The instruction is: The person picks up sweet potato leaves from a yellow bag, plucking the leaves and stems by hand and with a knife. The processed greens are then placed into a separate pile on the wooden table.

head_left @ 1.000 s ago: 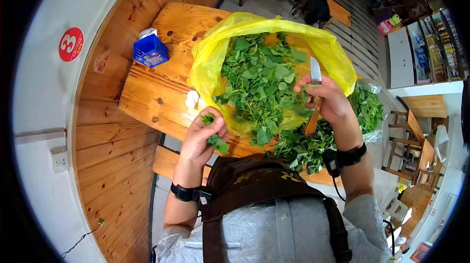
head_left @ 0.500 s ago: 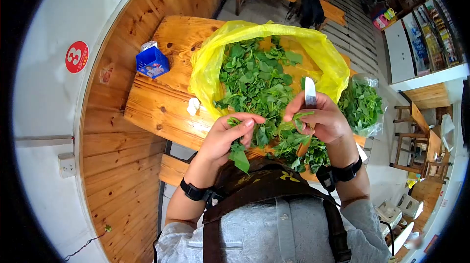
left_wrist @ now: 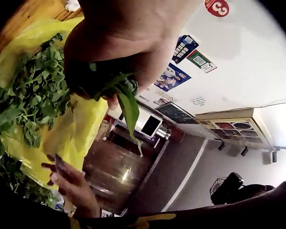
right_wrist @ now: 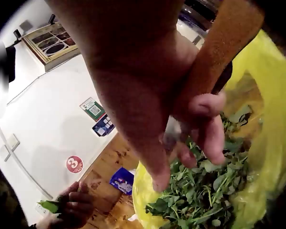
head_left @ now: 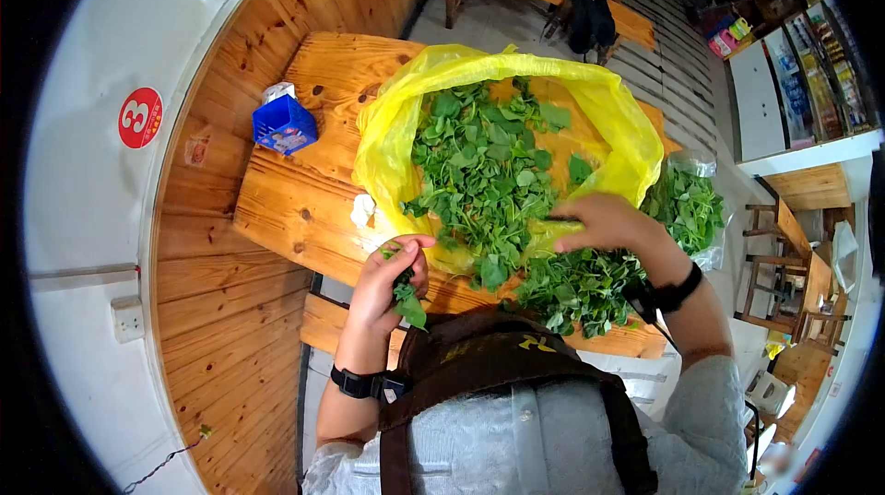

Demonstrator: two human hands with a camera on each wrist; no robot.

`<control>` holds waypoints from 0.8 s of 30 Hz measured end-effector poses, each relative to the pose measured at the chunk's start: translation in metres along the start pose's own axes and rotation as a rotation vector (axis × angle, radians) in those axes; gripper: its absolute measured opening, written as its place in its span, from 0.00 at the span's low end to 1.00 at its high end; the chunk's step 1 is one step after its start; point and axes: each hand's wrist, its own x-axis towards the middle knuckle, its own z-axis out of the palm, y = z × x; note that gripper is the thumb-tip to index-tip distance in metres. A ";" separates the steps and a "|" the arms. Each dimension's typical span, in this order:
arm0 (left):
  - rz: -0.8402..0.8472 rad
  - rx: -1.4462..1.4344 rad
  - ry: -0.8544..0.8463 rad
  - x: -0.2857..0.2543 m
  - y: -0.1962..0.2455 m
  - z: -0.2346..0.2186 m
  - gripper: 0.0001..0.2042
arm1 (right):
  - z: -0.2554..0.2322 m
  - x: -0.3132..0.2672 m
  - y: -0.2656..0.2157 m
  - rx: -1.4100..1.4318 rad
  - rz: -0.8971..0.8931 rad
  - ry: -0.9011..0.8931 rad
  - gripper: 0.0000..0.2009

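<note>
My left hand (head_left: 380,281) grips a small bunch of leafy green stems (left_wrist: 128,107), its leaves hanging below the fingers. My right hand (head_left: 608,223) is over the near right part of an open yellow plastic bag (head_left: 385,140). In it I hold a knife (right_wrist: 229,50); the right wrist view shows its wooden handle running up past the palm, while the fingers hide much of the blade. Loose leafy greens (head_left: 479,159) are heaped inside the bag. Another pile of greens (head_left: 585,292) sits just in front of it, near the table's edge.
On the wooden table (head_left: 290,195) stand a blue box (head_left: 284,124) at the left and a crumpled white tissue (head_left: 363,210) beside the bag. A clear bag of greens (head_left: 693,209) lies at the right. Wood panelling (head_left: 221,283) borders the left side.
Half a second ago both hands were close together at the bag's near edge. Since then the left has drawn back left with its stems, and the right has moved over the bag, its knife turned.
</note>
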 end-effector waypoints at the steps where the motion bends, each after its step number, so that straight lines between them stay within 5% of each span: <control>1: 0.000 0.002 0.009 0.001 0.000 0.000 0.11 | -0.001 0.019 0.003 -0.033 0.015 0.067 0.32; 7: 0.067 0.023 0.083 -0.005 0.000 -0.001 0.11 | 0.025 0.126 -0.058 -0.290 0.092 0.139 0.44; 13: 0.142 -0.025 0.202 -0.021 0.009 -0.019 0.10 | 0.049 0.185 -0.014 -0.359 0.135 0.122 0.33; 16: 0.131 -0.038 0.226 -0.023 0.009 -0.027 0.10 | 0.019 0.173 0.022 0.286 0.103 0.340 0.15; 19: 0.115 -0.066 0.216 -0.022 0.008 -0.025 0.10 | -0.034 0.131 0.013 0.711 0.208 0.187 0.14; 24: 0.068 -0.064 0.098 -0.011 0.009 -0.018 0.10 | -0.060 0.068 0.001 1.213 -0.045 0.136 0.20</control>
